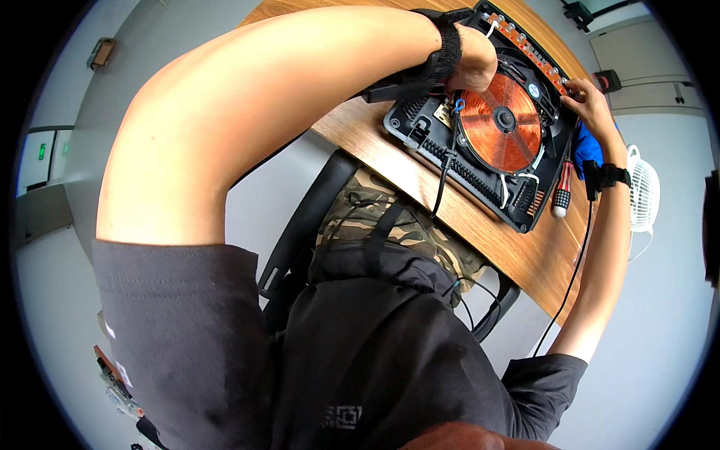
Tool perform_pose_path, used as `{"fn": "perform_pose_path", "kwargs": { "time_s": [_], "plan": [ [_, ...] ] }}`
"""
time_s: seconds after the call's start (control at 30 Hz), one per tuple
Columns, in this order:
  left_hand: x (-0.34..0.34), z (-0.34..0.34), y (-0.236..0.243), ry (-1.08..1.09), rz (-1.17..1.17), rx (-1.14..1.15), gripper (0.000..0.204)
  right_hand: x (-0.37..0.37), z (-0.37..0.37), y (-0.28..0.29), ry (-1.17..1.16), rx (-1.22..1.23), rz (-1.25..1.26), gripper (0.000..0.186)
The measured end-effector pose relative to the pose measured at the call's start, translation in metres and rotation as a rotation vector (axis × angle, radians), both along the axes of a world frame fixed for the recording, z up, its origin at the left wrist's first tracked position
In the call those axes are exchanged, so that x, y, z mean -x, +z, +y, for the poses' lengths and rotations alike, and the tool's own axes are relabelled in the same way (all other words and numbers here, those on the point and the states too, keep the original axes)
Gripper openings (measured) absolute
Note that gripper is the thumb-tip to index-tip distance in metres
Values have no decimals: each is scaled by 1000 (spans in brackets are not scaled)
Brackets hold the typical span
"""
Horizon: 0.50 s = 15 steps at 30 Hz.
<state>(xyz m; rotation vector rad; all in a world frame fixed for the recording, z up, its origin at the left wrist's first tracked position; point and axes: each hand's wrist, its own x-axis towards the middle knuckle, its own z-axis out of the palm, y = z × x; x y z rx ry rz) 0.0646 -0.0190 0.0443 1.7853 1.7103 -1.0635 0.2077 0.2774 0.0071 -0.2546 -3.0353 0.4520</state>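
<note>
Head view shows you with both arms reached over a wooden bench [360, 135], where an opened black housing [480, 193] lies askew with its insides exposed. Inside it sits a round copper coil [517, 146], and an orange circuit board [525, 46] runs along the far edge. Your left grip [474, 64] is curled over the coil's upper left side; its fingertips are hidden, so you cannot tell whether it pinches anything. Your right grip [591, 107] has thumb and finger bent close together at the board's right end; whether they pinch it, you cannot tell. White wires [504, 193] loop below the coil, and a black cable [442, 184] hangs over the bench edge. Just beside the housing, to your right, lies a screwdriver [564, 180], with a blue item [589, 152] near your right wrist.
</note>
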Motion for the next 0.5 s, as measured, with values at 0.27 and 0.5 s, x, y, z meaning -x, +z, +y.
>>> {"fn": "perform_pose_path", "kwargs": {
  "time_s": [0.27, 0.5],
  "plan": [
    [7, 0, -8, -113, -8, 29, 41, 7, -3, 3, -1, 27, -12, 37],
    [10, 0, -2, -87, -44, 44, 39, 6, -8, 7, -55, 103, -70, 35]
  ]
}}
